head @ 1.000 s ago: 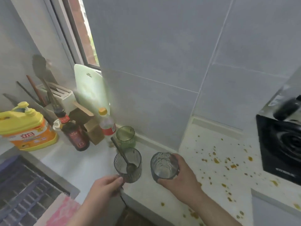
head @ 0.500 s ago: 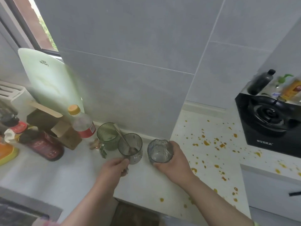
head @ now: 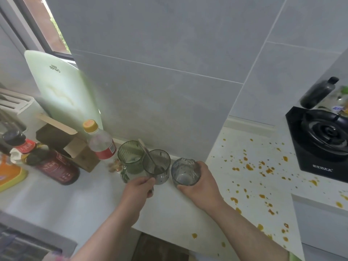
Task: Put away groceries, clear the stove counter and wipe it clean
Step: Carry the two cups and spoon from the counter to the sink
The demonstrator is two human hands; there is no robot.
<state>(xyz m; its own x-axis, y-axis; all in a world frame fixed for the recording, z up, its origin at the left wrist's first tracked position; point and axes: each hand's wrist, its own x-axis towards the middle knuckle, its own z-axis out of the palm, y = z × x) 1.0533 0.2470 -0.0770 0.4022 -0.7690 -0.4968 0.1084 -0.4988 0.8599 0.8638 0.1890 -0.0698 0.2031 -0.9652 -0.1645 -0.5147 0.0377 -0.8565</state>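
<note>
Beside the black gas stove (head: pixel 323 140), whose glossy top looks like glass, the pale countertop (head: pixel 250 181) is smooth, matt stone spotted with orange-brown splashes. Further from the stove stand three ribbed, see-through tumblers — a grey one (head: pixel 185 173), a smoky one (head: pixel 158 166) holding a shiny metal spoon (head: pixel 148 157), and a green one (head: pixel 130 155). Beyond those are a clear plastic bottle (head: pixel 100 142) and a matt cardboard box (head: pixel 75 147). The wall tiles (head: pixel 169 53) have a smooth satin finish.

Grey ribbed glass (head: pixel 185 173) upright, spoon glass (head: pixel 158 166) beside, splattered counter (head: pixel 254 178)
</note>
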